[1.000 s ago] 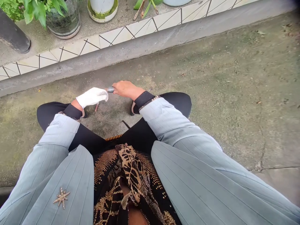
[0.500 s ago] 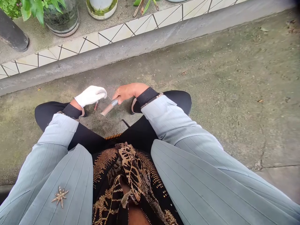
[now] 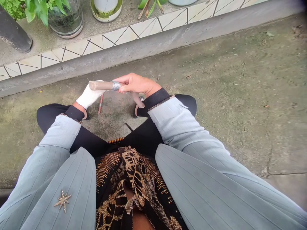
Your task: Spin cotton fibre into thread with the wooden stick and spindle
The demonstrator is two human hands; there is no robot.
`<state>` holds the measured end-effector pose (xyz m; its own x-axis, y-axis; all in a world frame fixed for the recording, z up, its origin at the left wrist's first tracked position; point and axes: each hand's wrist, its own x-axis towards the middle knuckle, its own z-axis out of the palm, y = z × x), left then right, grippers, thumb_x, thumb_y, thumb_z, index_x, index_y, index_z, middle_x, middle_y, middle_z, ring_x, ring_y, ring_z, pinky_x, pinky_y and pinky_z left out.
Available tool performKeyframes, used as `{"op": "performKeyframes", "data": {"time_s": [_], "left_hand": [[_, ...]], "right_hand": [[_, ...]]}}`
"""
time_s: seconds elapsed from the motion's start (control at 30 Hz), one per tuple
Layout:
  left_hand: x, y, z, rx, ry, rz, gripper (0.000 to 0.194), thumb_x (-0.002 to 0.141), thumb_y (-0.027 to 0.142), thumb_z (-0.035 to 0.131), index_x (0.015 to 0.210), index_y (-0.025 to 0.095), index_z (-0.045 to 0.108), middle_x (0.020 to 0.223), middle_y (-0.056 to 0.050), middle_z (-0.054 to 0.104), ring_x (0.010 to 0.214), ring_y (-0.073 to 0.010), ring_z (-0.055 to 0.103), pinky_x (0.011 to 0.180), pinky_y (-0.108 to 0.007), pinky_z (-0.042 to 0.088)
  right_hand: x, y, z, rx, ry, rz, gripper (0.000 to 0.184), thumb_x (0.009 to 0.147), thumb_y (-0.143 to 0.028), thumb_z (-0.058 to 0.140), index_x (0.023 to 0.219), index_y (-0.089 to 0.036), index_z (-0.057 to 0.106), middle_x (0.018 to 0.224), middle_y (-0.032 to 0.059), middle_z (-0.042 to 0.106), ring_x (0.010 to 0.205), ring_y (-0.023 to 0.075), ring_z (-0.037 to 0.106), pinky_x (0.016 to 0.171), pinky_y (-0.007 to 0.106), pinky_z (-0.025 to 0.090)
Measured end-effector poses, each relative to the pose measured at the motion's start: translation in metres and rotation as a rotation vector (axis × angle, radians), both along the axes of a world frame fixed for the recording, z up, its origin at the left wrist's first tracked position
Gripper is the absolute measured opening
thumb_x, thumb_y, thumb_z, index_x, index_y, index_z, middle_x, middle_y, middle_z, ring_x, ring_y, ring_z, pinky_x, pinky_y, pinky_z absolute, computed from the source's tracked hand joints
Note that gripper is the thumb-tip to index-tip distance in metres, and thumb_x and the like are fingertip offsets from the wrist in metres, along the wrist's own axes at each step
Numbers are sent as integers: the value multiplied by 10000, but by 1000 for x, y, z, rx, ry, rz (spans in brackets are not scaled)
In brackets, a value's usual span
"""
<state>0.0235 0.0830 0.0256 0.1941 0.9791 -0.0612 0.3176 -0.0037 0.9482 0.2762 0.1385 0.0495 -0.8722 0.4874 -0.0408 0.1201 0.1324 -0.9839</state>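
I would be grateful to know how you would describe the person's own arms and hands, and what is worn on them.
The left hand wears a white glove, while the right hand is bare. Both arms are in pale grey-blue pinstriped sleeves, which end in black cuffs edged with a thin gold-patterned trim.

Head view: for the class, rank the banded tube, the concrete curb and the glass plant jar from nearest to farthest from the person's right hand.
1. The banded tube: gripped in the right hand, its tan end pointing left.
2. The concrete curb: ahead of the hand, running across the ground.
3. The glass plant jar: ahead and to the left, beyond the curb.
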Motion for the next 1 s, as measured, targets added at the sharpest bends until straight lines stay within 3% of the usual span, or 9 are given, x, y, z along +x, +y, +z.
{"op": "performKeyframes", "data": {"time_s": [0.03,0.17,0.3,0.47,0.6,0.73,0.83,0.93,1.0], "left_hand": [[3,-1,1,-13,-41,81,154,840,270,719,768,191,608,699,-17,666,681,-122,561,677,-263,496],[13,-9,12,-110,-70,41,144,874,286,729,829,168,660,568,24,559,556,-102,475,550,-241,394],[16,-13,20,-135,-25,24,143,875,285,693,895,144,706,543,44,522,482,-84,385,492,-236,323],[13,-9,15,-22,208,7,214,856,259,601,942,129,747,678,-8,659,561,-116,499,575,-252,407],[8,-10,11,-60,263,-38,290,879,265,548,1002,118,766,664,-12,651,558,-131,517,592,-262,428],[3,-12,9,-96,302,-148,300,888,264,537,1001,117,773,620,-3,621,531,-137,518,577,-266,429],[3,-13,14,-82,402,-277,302,884,269,543,980,126,791,688,-31,687,603,-160,594,638,-284,478],[1,-13,22,-1,492,-321,304,878,290,548,945,143,805,869,-75,781,778,-209,691,793,-335,542],[-2,-12,25,47,522,-276,309,878,304,541,934,152,804,948,-89,803,865,-239,717,873,-372,557]], "right_hand": [[-3,-3,-3,-47,60,-34,514,970,-443,757,1367,-119,723,933,19,737,791,120,599,723,238,477],[-16,-11,-13,-216,229,-119,430,964,-501,791,1163,-135,687,813,-6,646,690,96,514,630,210,447],[-24,-12,-20,-286,219,-240,445,890,-518,866,1061,-170,647,771,-28,596,672,97,490,604,209,431],[-34,-9,-29,-206,29,-406,421,913,-490,823,1161,-184,673,747,-45,562,658,109,488,621,232,423],[-30,-3,-24,8,-237,-439,335,1002,-424,704,1226,-176,689,796,-13,609,708,141,533,693,270,468],[-18,0,-9,372,-558,-412,318,1048,-351,602,1299,-181,699,1062,80,738,958,241,638,866,347,512],[-18,0,-3,554,-856,-375,398,1051,-271,556,1419,-177,675,1288,164,742,1123,326,665,931,410,506],[-23,-3,-2,600,-1072,-175,425,1014,-217,598,1420,-169,712,1291,197,753,1138,353,687,909,423,497],[-24,-6,-3,522,-1055,61,396,970,-200,653,1348,-204,770,1204,141,788,1080,315,703,875,390,491]]}}
